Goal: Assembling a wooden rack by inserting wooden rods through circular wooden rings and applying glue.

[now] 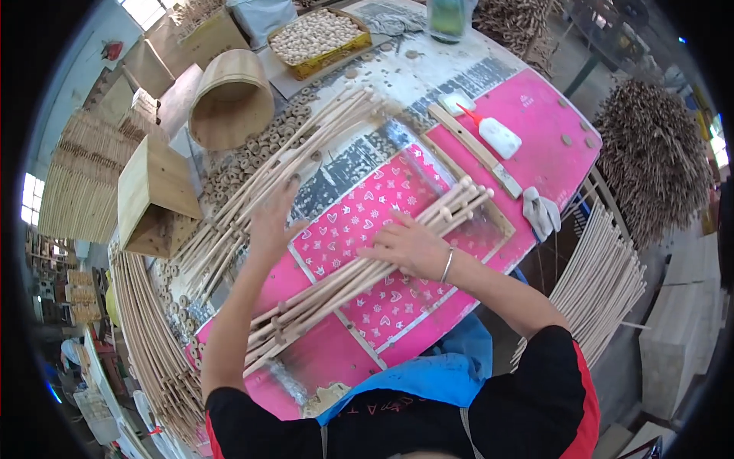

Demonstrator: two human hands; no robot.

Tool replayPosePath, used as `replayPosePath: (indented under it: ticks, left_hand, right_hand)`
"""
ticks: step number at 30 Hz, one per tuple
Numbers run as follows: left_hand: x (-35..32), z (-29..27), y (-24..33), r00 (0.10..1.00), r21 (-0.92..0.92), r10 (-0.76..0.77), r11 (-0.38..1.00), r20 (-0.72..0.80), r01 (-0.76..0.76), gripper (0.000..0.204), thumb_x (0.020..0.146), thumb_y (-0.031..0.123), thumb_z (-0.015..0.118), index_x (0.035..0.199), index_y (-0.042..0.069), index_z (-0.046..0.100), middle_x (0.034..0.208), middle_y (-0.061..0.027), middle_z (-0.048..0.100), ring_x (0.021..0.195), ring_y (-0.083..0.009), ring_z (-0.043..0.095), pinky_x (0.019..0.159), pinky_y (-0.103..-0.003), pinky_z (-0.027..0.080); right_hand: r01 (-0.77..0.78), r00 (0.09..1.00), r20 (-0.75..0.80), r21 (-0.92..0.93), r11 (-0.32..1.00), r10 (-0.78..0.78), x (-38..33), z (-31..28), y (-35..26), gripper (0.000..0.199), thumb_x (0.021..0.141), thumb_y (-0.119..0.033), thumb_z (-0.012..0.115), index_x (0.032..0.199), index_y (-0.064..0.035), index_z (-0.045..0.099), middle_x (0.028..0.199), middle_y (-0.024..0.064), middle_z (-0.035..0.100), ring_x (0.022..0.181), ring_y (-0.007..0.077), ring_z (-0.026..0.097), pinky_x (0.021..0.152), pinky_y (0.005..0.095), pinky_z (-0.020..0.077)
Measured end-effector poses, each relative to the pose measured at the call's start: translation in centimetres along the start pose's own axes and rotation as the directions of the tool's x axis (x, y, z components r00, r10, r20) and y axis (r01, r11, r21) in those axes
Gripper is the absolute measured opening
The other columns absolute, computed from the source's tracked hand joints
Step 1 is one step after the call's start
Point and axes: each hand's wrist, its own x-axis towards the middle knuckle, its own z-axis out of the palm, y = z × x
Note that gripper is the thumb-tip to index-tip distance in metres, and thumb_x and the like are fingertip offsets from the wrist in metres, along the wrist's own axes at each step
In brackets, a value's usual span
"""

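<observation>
My left hand [271, 223] is raised at the near edge of a pile of long wooden sticks [252, 180], many carrying small wooden rings. Its fingers and thumb are apart, though slightly blurred, and I see nothing held in it. My right hand [409, 246] lies palm down across a bundle of wooden sticks [325, 294] with rounded knobs at the upper right end and rings toward the lower left. Its fingers are spread over the sticks, partly hiding them. The bundle rests diagonally on a pink patterned sheet [359, 210] bordered with white tape.
Loose wooden rings [279, 126] cover the table's left. A wooden bucket [229, 99], square wooden box [157, 199] and yellow basket [329, 42] of wooden balls stand behind. On the right lie a white glue bottle [501, 138], a wooden bar [478, 153] and a white cloth [541, 213].
</observation>
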Motion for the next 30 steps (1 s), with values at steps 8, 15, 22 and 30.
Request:
replayPosePath:
  ticks: [8, 15, 22, 30]
  left_hand:
    - [-12.5, -4.8, 7.7, 0.915, -0.139, -0.087, 0.978, 0.393, 0.152, 0.126, 0.066, 0.063, 0.087, 0.167, 0.02, 0.024, 0.163, -0.0158, 0.04, 0.148, -0.0408, 0.042, 0.12, -0.059, 0.033]
    - [-15.6, -4.6, 7.3, 0.946, 0.005, -0.172, 0.984, 0.274, 0.177, 0.103, 0.073, 0.034, 0.083, 0.163, 0.02, 0.035, 0.149, -0.0145, 0.049, 0.132, -0.0381, 0.054, 0.11, -0.056, 0.043]
    - [-12.6, -3.7, 2.3, 0.96, -0.256, -0.123, 0.948, 0.252, 0.189, 0.084, 0.078, 0.044, 0.085, 0.151, 0.015, 0.055, 0.129, -0.0171, 0.066, 0.123, -0.0377, 0.062, 0.106, -0.044, 0.049]
    - [-11.1, -3.9, 5.4, 0.933, -0.065, -0.121, 0.986, 0.34, 0.151, 0.075, 0.088, 0.037, 0.071, 0.157, 0.02, 0.046, 0.15, -0.0156, 0.056, 0.128, -0.0393, 0.061, 0.108, -0.044, 0.05]
  right_hand:
    - [-0.295, 0.9, -0.326, 0.037, 0.955, 0.29, -1.3, -1.5, 0.4, 0.054, 0.076, -0.009, 0.079, 0.128, -0.0169, 0.067, 0.131, 0.006, 0.066, 0.132, 0.0246, 0.058, 0.126, 0.0565, 0.0255]
    - [-0.494, 0.709, -0.481, 0.185, 0.85, 0.516, -2.7, -1.4, -3.4, 0.056, 0.087, -0.006, 0.07, 0.142, -0.0119, 0.06, 0.16, 0.0128, 0.046, 0.151, 0.0311, 0.039, 0.127, 0.0591, 0.0182]
    - [-0.512, 0.787, -0.365, 0.065, 0.856, 0.498, -4.0, 0.2, -4.2, 0.057, 0.083, -0.012, 0.076, 0.138, -0.0119, 0.061, 0.145, 0.0095, 0.056, 0.142, 0.0283, 0.047, 0.126, 0.0563, 0.0246]
    - [-0.383, 0.834, -0.394, 0.087, 0.92, 0.385, -3.1, -0.2, -3.0, 0.058, 0.077, -0.01, 0.079, 0.132, -0.0093, 0.062, 0.141, 0.0115, 0.056, 0.136, 0.0307, 0.051, 0.125, 0.0572, 0.0264]
